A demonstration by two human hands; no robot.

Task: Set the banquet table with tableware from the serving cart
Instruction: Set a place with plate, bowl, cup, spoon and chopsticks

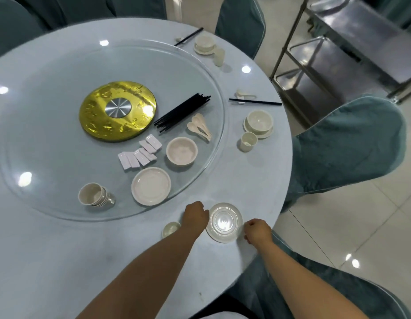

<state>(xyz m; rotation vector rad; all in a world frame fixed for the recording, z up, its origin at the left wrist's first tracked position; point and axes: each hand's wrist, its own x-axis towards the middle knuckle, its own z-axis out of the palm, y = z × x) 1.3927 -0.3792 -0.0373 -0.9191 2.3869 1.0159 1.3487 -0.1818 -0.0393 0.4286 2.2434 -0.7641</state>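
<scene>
Small white plate [224,222] sits flat on table [61,261], near edge, between both hands. Looks ceramic: rigid, light, glossy, likely slippery and chip-prone; best held by rim, opposite sides. Left hand [195,215] curled, knuckles up, touching plate's left rim. Right hand [257,231] curled at right rim; actual pinch on the rim cannot be told. Both forearms extended over table. Small cup [171,229] just left of left wrist.

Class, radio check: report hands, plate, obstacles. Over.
Left hand and right hand flank the plate at its rim. Plate flat on table. Small cup by left wrist.
</scene>
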